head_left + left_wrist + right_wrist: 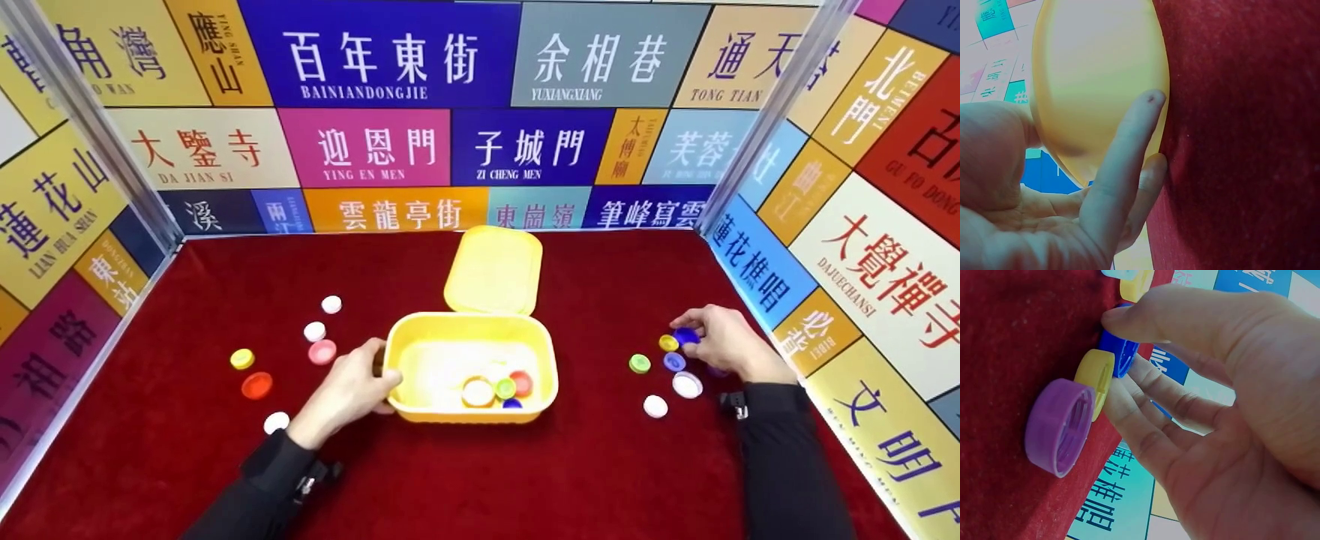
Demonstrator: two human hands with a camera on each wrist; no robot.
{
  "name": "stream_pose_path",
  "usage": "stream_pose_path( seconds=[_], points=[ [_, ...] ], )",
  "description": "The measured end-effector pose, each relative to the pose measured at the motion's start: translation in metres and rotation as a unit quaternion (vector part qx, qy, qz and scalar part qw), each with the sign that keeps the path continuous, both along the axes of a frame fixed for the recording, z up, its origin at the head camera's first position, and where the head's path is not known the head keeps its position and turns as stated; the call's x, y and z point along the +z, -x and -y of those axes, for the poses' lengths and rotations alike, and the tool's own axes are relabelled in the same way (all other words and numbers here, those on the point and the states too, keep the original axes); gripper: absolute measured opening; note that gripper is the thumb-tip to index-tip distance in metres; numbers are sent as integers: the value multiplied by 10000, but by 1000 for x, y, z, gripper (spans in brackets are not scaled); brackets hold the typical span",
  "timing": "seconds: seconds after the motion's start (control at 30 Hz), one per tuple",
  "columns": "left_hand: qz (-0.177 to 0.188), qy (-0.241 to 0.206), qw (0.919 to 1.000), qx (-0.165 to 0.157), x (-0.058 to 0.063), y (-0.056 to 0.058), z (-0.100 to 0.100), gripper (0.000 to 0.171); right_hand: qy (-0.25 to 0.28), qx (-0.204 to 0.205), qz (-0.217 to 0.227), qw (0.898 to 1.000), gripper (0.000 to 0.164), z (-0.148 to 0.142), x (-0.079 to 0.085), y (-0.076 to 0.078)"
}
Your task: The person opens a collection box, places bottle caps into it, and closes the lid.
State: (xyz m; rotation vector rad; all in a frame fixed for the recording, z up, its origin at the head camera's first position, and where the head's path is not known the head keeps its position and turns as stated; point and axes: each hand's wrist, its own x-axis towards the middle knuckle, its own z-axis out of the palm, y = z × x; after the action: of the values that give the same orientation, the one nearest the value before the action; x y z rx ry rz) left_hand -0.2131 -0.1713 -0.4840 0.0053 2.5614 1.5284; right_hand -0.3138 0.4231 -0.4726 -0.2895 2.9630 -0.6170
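Note:
My left hand (pixel 349 384) grips the left end of a yellow plastic box (pixel 465 417), thumb at the rim and fingers against the outer wall. In the left wrist view, the fingers lie along that wall. Over on the right, my right hand (pixel 729 341) pinches a dark blue bottle cap (pixel 1111 346) between thumb and fingers, low over the cloth. A yellow cap (pixel 1092 377) and a purple cap (pixel 1053 427) stand close to those fingers in the right wrist view. Inside the box lie several caps, among them a green cap (pixel 505 388) and a red cap (pixel 521 383).
Behind the box lies its yellow lid (pixel 495 270). Several caps are scattered at left, including a red-orange cap (pixel 257 385) and a pink cap (pixel 322 352). More lie at right, such as a green cap (pixel 640 364). Printed panels (pixel 375 150) wall the red cloth (pixel 480 487).

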Motion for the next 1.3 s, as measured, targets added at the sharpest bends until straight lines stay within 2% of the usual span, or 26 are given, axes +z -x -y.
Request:
stream_pose_path(
  seconds=[0.23,0.6,0.97,1.3],
  points=[
    [-6,-13,10000,1,0,0,0,46,116,-46,-70,9999,41,2,1,0],
    [-68,36,9999,-87,0,-1,0,47,266,212,-789,9963,41,25,12,-6],
    [-48,39,10000,-39,-1,2,0,47,563,771,-1389,9857,40,72,28,-16],
    [-18,11,10000,-21,-1,2,0,46,912,1487,-1562,9722,40,125,32,-28]
  ],
)
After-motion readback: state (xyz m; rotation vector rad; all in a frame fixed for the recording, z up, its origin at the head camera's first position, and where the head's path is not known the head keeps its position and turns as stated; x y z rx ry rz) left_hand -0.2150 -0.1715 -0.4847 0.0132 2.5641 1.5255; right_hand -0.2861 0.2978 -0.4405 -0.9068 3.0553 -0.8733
